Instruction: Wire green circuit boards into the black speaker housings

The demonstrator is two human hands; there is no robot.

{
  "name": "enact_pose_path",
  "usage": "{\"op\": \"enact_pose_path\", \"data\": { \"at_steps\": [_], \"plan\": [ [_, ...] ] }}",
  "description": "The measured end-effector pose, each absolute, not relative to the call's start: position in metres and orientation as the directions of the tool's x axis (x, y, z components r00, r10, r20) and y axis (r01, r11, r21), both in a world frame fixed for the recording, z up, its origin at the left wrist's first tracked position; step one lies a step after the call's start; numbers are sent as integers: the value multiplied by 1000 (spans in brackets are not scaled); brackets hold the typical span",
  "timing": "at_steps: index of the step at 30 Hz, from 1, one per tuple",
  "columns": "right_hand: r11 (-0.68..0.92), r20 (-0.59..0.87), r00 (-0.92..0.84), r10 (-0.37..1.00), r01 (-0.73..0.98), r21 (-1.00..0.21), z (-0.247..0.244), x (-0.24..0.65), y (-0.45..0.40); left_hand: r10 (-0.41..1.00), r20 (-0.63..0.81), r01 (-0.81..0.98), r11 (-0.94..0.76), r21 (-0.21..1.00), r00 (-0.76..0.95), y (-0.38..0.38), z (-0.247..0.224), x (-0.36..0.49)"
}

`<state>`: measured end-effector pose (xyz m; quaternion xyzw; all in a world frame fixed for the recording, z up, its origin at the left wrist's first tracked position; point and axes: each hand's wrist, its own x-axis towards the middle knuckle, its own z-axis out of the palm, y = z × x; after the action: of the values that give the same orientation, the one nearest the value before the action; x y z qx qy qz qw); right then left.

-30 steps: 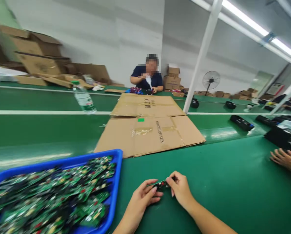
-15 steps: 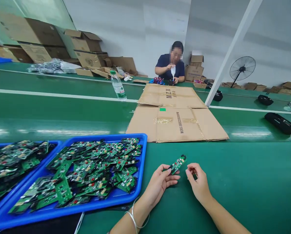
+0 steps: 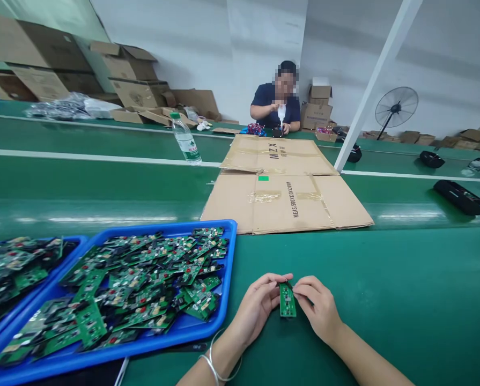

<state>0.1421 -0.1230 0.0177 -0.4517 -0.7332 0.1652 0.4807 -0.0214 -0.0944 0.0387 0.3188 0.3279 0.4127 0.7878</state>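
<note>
A small green circuit board is held upright above the green bench, between my two hands. My left hand grips its upper left edge with fingers and thumb. The fingertips of my right hand pinch at the board's upper right side; what exactly they hold there is partly hidden. Left of my hands lies a blue tray heaped with similar circuit boards.
A second blue tray of boards stands at far left. Flattened cardboard covers the bench ahead, near a water bottle. Across the benches a person works. A black case lies at right, beyond a white post.
The circuit board has been turned in my left hand, from slanting to upright, showing another face. My right hand has moved left and now touches it. The view has shifted slightly.
</note>
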Motion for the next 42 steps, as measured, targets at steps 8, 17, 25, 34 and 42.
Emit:
{"op": "enact_pose_path", "data": {
  "at_steps": [8,17,25,34,42],
  "plan": [
    [451,459,-110,882,481,-752,19,142,-124,884,-245,-429,416,802,399,-92,31,-20],
    [285,294,-53,954,460,-841,16,141,-118,910,-176,-388,326,862,375,-93,24,-20],
    [323,375,-9,927,529,-785,14,139,-121,870,-167,-341,349,873,464,-96,28,-17],
    [497,602,-65,796,636,-590,18,131,-135,890,-176,-372,346,861,421,-94,25,-18],
    [484,601,-57,797,655,-581,24,134,-133,841,-242,-439,473,764,485,-97,31,-18]
  ]
}}
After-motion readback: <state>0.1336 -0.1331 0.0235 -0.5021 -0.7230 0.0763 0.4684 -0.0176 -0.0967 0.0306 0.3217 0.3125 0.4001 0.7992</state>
